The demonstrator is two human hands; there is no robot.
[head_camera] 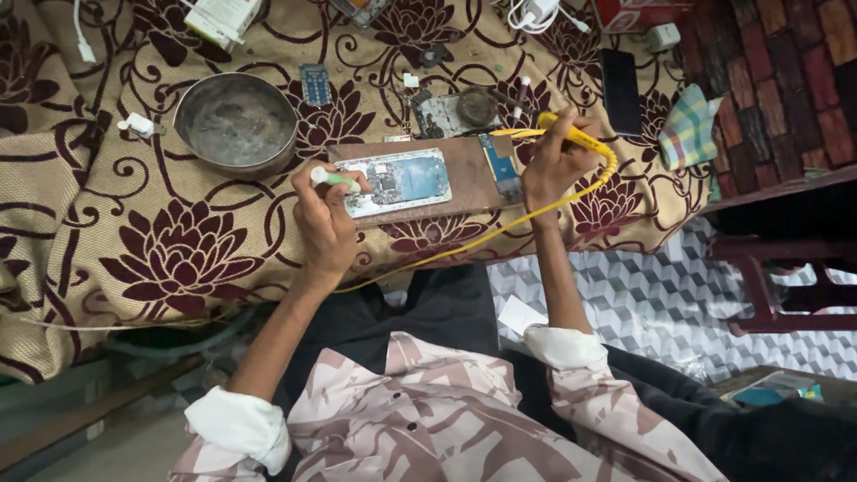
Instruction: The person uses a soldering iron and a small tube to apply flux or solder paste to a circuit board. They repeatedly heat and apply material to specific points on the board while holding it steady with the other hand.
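An opened phone (pixel 399 181), back removed and circuitry exposed, is seen lying flat on a brown wooden board (pixel 464 174) near the middle of a floral-patterned cloth (pixel 178 259). The left hand (pixel 326 219) is closed around a small pale-green tube (pixel 332 178), its tip resting at the phone's left edge. The right hand (pixel 553 161) is closed around a yellow soldering iron (pixel 571 134), held just right of the board beside a small blue circuit strip (pixel 500 165); whether the tip touches anything cannot be told. The yellow cord (pixel 464 241) is draped across the board's near edge.

Risks judged: the cord could be snagged by either forearm and the board dragged. The hot tip could slip onto the cloth or neighbouring parts. The metal bowl (pixel 237 120), far left, lies close to the left elbow's sweep.
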